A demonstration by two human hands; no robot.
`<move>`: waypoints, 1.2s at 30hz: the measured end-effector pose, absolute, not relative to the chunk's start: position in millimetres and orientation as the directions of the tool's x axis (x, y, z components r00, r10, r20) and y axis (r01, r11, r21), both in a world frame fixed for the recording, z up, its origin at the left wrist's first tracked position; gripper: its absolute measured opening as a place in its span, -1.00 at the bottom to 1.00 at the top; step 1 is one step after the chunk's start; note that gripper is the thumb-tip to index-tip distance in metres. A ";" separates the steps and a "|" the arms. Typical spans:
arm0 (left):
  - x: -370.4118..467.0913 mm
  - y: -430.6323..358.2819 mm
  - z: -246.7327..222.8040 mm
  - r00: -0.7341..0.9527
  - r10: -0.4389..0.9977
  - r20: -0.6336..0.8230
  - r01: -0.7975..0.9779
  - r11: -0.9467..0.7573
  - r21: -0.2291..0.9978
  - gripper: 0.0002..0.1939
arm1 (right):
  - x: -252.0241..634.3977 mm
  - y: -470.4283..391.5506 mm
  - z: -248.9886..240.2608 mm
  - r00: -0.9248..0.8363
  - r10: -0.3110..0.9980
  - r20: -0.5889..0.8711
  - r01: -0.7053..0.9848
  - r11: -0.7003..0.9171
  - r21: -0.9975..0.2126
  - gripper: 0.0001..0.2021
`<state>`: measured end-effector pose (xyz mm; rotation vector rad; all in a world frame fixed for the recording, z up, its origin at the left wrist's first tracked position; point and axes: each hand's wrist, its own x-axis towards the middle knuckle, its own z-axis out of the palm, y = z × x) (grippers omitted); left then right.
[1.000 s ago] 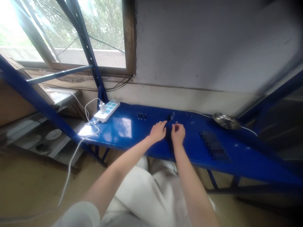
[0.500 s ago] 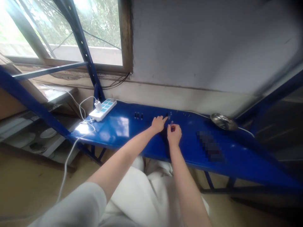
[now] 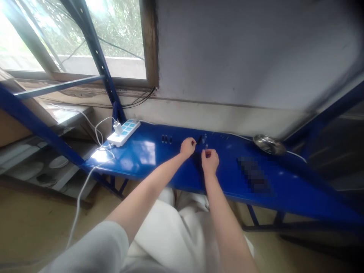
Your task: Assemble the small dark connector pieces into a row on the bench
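Observation:
My left hand (image 3: 187, 148) is above the blue table, thumb and forefinger pinched together. Whatever may be between them is too small to make out. Close by on its right, my right hand (image 3: 210, 161) is closed on a small clear piece (image 3: 206, 146), whose tip sticks up above the fingers. Just beyond the hands lie a thin black piece (image 3: 199, 139) and some small clear pieces (image 3: 204, 138). Left of my left hand, a few short dark cylinders (image 3: 166, 139) with pale ends stand or lie in a row; I cannot tell which.
A white power strip (image 3: 124, 132) with a plugged-in charger sits at the left of the blue table (image 3: 176, 178). Tiny bits (image 3: 222, 137) lie near the back edge. At the right are a shiny metal dish (image 3: 269, 145) and a blurred-out dark object (image 3: 254, 174). Blue frame posts flank the table.
My left hand has drawn back a little from the black piece, its outstretched forefinger now curled into a pinch. The right hand has hardly moved.

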<state>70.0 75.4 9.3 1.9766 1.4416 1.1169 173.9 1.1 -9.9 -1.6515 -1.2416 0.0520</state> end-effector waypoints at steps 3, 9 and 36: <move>62.2 68.7 21.4 0.175 0.896 0.409 0.479 -0.440 0.760 -0.95 | 176.2 4.2 -15.5 0.476 0.721 0.503 0.712 0.020 -0.702 -0.83; 50.1 51.6 52.1 0.302 0.880 0.366 0.438 -0.469 0.767 -0.96 | 178.4 7.8 -21.8 0.428 0.742 0.516 0.760 0.014 -0.650 -0.82; 38.4 28.9 59.8 0.238 0.887 0.396 0.398 -0.461 0.793 -0.93 | 176.4 6.5 -22.0 0.276 0.776 0.566 0.799 0.142 -0.584 -0.77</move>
